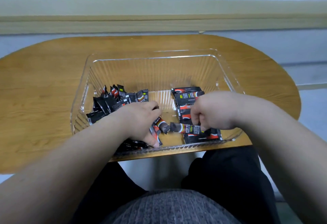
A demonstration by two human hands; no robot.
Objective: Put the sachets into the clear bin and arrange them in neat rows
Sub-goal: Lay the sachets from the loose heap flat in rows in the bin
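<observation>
A clear ribbed bin stands on the wooden table. On its left side lies a loose heap of black-and-red sachets. On its right side, sachets lie flat in a row running from far to near. My left hand is inside the bin near the front, fingers curled around a few sachets. My right hand pinches a single sachet that lies crosswise over the near end of the row.
The oval wooden table has bare surface on both sides of the bin. Its near edge runs just below the bin's front wall. A window sill runs along behind the table. My lap is under the table edge.
</observation>
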